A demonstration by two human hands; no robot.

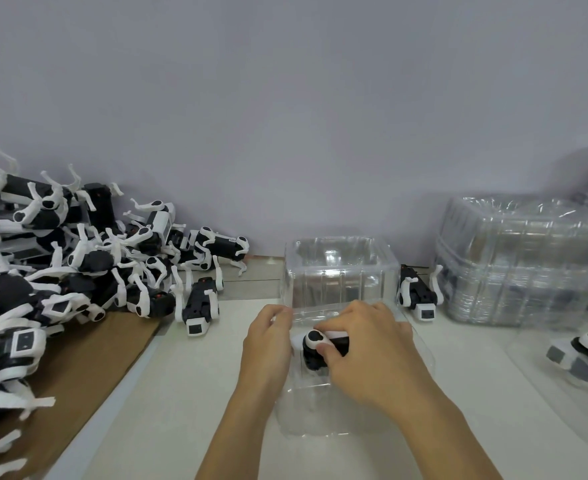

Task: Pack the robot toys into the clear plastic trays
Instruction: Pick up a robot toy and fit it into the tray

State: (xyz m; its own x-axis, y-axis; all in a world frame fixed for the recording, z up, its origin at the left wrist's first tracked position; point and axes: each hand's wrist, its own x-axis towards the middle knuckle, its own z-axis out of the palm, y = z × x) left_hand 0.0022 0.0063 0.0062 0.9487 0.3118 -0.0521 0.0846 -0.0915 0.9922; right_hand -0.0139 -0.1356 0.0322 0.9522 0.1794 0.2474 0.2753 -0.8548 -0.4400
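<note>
Right hand pinches the robot toy; left hand grips the clear tray near the table's front edge: push down gently

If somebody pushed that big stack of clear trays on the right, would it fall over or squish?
The stack of clear trays looks thin and see-through, so it is probably light and would slide easily on the smooth white table. Its walls would likely flex if squeezed. It is wide and nested, so tipping seems unlikely, though the top trays might shift.

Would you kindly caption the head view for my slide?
Both hands seat a robot toy in a clear tray, a toy pile at left.
</note>
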